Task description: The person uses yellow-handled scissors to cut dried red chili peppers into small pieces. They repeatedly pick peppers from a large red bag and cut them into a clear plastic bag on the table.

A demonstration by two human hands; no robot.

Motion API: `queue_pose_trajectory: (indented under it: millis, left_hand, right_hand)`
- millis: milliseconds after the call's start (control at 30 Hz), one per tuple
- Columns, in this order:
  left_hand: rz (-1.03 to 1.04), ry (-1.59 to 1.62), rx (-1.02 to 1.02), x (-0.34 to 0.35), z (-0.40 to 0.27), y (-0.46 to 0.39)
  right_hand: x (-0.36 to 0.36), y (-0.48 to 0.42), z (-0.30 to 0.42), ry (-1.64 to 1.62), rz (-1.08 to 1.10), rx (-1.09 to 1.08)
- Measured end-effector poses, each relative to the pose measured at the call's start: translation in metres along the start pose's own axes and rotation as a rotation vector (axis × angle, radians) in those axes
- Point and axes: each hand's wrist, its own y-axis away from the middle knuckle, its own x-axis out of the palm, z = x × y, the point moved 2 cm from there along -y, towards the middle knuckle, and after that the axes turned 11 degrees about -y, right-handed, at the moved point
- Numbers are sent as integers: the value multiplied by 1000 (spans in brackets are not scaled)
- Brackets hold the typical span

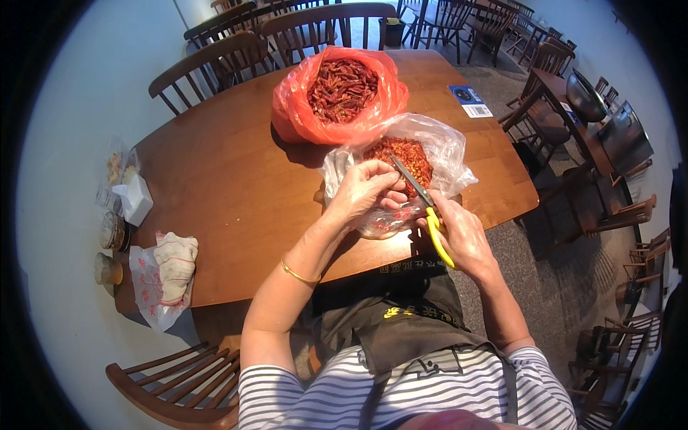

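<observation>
My right hand [459,234] grips a pair of scissors [441,244] with yellow handles. Their blades point away from me, over cut dried red chilies [411,153] in an open clear plastic bag [446,142]. Beside the blades, thumb and fingers of my left hand [371,188] are pinched together over the same bag. Whatever may sit between those fingertips is too small to make out. Just beyond stands a red plastic bag [290,107], its mouth wide, full of whole dried red chilies [344,88].
On the wooden table [231,199], a tissue box [134,199], jars [114,231] and a folded cloth [176,263] on a plastic bag lie at left. A printed card [470,101] is at far right. Wooden chairs [209,64] surround it; a metal pot [626,137] stands on another table.
</observation>
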Motion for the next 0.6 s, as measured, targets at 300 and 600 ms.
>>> queue_pose_trajectory:
  millis: [300, 600]
  left_hand:
    - [1, -11, 31, 2, -1, 1]
    - [13, -7, 8, 5, -4, 3]
  right_hand:
    - [3, 1, -3, 77, -79, -119]
    - [2, 2, 1, 58, -28, -22]
